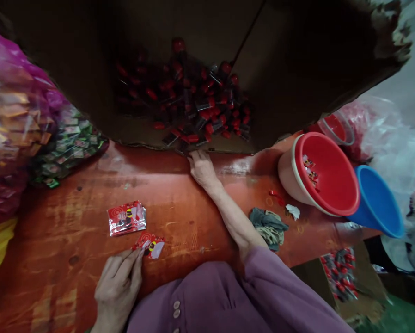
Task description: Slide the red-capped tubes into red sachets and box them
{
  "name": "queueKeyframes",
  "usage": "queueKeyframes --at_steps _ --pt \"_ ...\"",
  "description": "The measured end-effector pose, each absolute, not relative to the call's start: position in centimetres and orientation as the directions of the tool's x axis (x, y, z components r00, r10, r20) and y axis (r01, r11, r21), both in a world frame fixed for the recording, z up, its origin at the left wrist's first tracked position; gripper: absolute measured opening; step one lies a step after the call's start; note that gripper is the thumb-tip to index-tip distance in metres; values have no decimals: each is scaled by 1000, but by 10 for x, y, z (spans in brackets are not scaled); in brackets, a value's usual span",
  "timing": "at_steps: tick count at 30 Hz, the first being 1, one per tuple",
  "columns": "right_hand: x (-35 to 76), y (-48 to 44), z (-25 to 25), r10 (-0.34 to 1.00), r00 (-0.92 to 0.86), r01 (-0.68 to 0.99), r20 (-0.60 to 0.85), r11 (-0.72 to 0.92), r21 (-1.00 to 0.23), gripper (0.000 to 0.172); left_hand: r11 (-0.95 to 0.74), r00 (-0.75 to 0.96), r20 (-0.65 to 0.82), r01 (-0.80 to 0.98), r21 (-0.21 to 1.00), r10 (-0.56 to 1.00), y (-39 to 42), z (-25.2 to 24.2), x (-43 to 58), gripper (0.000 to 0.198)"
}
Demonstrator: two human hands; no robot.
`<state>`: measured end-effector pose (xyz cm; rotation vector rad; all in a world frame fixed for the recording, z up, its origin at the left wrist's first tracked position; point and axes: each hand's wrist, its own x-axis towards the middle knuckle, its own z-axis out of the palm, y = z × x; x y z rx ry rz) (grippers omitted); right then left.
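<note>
Where dim, carton (89,92) of seemingly red-capped vials (193,106)

dim, warm light | glare on tabletop (235,167) — box interior (180,92) in shadow | edges warped, soft

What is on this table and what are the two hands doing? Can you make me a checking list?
Surface: orange-red table, worn and scuffed.
Job's things: red packet under the left hand's fingertips; a small stack of red packets beside it; red-capped pieces piled in a tipped cardboard box.
Clutter: crumpled cloth, white scrap, rubber bands near it.
Grippers: left hand pinches the packet's edge; right hand reaches to the box mouth, what it grips cannot be told.
Cables: nothing seen.
Surroundings: red tub and blue tub lying tilted at right; bags of wrapped goods at left; second box of pieces below the table.
</note>
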<state>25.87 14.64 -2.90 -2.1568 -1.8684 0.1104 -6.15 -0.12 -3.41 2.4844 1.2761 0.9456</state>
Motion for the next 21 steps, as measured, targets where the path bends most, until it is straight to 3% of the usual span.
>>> queueKeyframes --at_steps 5,10,21 --pt "309 139 -30 892 393 892 222 -311 -330 29 -590 397 450 655 472 800 -2 -35 -60 17" --pt "332 154 -41 950 258 919 178 -185 -349 27 -591 390 457 644 486 800 1 -34 -57 17" --pt "335 145 -39 995 88 957 54 -70 -282 43 -660 455 491 625 418 743 6 -25 -56 19"
